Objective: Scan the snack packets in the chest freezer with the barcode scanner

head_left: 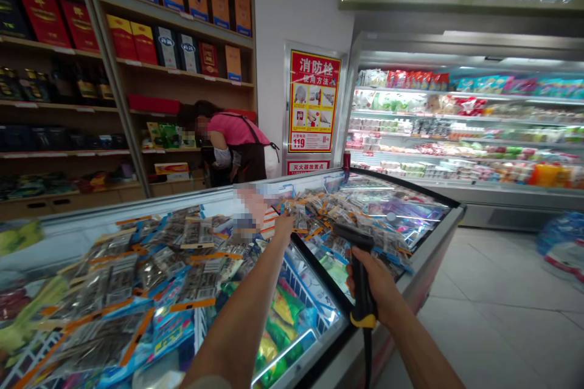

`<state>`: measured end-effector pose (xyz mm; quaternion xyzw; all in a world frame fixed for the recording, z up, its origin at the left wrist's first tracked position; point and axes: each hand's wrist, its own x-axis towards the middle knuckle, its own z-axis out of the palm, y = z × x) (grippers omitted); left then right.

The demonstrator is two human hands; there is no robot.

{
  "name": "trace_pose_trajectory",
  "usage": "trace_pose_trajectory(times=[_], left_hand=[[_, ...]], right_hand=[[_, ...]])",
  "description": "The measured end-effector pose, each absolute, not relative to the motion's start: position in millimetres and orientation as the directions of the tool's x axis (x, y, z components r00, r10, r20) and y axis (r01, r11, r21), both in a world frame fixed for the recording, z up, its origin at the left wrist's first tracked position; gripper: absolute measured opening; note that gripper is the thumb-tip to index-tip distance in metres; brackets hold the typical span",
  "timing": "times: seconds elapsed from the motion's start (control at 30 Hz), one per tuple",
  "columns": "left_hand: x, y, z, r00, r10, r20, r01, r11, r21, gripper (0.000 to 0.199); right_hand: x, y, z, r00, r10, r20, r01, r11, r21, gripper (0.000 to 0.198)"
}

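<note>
A black barcode scanner point(362, 273) with a yellow base rim is in my right hand point(376, 285). My fingers wrap round its handle, its head tilts toward the freezer, and a cord hangs below. My left hand point(283, 226) stretches far forward over the chest freezer, at the flat clear packets point(328, 213) with orange and blue edges. Its fingers are small and partly hidden, so I cannot tell whether they grip a packet. More such packets point(109, 279) lie heaped on the left side of the freezer. Through the glass lid point(314, 316) green and yellow bags point(278, 328) show.
The freezer's rim point(442, 249) runs along my right. A red can point(347, 161) stands on its far corner. Behind it a person in a pink top point(239, 130) bends toward shelves of boxed goods point(173, 48). A lit chiller point(465, 115) and wrapped bottles point(563, 243) are at right.
</note>
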<state>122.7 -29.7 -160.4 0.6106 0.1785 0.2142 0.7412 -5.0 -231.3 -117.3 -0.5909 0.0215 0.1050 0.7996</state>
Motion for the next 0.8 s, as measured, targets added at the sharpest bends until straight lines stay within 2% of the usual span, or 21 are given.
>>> trace_pose_trajectory(times=[0.13,0.27,0.6,0.8], left_hand=[[89,1,-153,0.902,0.425,-0.078,-0.117,0.415,0.902,0.022],[74,9,-154,0.946,0.325,-0.008,-0.178,0.538,0.824,0.028],[75,1,-157,0.948,0.317,-0.017,-0.158,0.517,0.841,0.028],[75,6,-155,0.921,0.388,-0.042,-0.162,0.478,0.863,0.031]], right_hand=[[-18,-211,-115,0.955,0.24,-0.173,-0.233,0.251,-0.939,0.027],[-29,-196,-117,0.937,0.277,-0.212,-0.272,0.201,-0.941,0.028],[-38,-191,-120,0.937,0.276,-0.212,-0.263,0.161,-0.951,0.028],[-39,-190,-116,0.93,0.295,-0.221,-0.282,0.184,-0.942,0.026]])
